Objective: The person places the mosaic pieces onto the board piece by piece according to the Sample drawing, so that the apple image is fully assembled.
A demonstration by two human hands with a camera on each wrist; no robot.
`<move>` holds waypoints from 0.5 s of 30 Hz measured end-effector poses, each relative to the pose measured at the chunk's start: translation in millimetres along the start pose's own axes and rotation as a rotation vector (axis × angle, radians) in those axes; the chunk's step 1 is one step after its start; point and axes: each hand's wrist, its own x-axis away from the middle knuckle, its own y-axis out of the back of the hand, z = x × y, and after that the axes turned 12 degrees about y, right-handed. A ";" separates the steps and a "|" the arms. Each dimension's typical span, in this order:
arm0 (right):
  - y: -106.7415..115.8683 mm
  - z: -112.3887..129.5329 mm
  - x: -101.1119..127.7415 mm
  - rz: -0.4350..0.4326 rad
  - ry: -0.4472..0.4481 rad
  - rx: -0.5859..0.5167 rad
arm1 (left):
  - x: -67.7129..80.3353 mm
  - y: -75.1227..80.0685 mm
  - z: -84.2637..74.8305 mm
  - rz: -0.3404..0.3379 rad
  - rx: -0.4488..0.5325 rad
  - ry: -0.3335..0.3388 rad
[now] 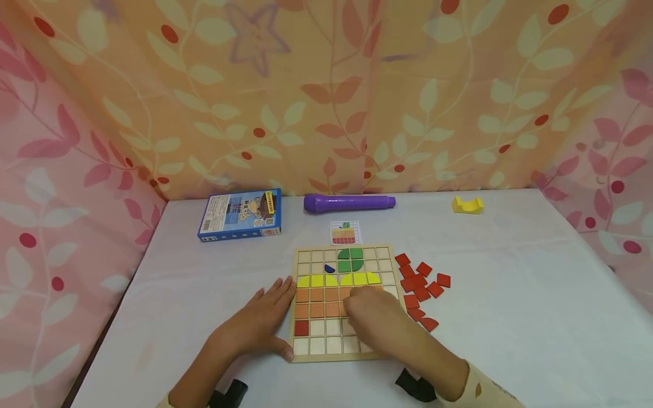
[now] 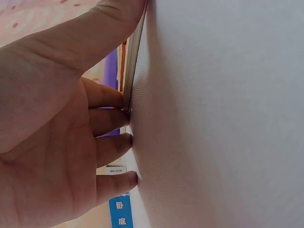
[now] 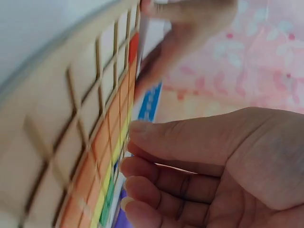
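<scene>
Right hand [image 1: 374, 311]: laid over the lower right part of the wooden grid board [image 1: 345, 304], fingers loosely curled above the orange tiles [image 1: 317, 302]. No piece is seen pinched; whether a tile is held beneath the fingers cannot be told from any view, as the fingertips are hidden in the head view and blurred in the right wrist view.

Left hand [image 1: 265, 320]: placed flat against the board's left edge, fingers straight and close together, thumb at the lower left corner. In the left wrist view the fingertips [image 2: 124, 116] are seen touching the board's thin edge.

Board contents: a row of yellow tiles [image 1: 339, 279], green pieces [image 1: 350, 259] above, a small blue piece [image 1: 329, 268], one red tile [image 1: 301, 327] at lower left. Several cells under the right hand are concealed.

Loose red tiles [image 1: 420, 289]: scattered just beside the board's right edge; the nearest ones are partly covered by the right forearm.

Pattern card [image 1: 344, 232]: lying behind the board; its detail is too small to read.

Further back: a blue box [image 1: 240, 215], a purple cylinder [image 1: 349, 202], a yellow block [image 1: 467, 205].

Surface: a white table [image 1: 535, 317]. Surround: floral fabric [image 1: 326, 96] in orange and pink on three sides.
</scene>
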 end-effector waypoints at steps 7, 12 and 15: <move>14.6 -39.0 26.2 0.000 -0.204 -0.074 | -1.4 -0.7 1.4 0.005 -0.012 0.001; 22.6 -68.1 45.4 0.048 -0.275 -0.103 | -0.2 0.4 0.3 0.005 -0.007 -0.002; 22.1 -81.4 53.4 0.087 -0.305 -0.143 | 0.1 0.3 0.2 0.005 -0.006 0.004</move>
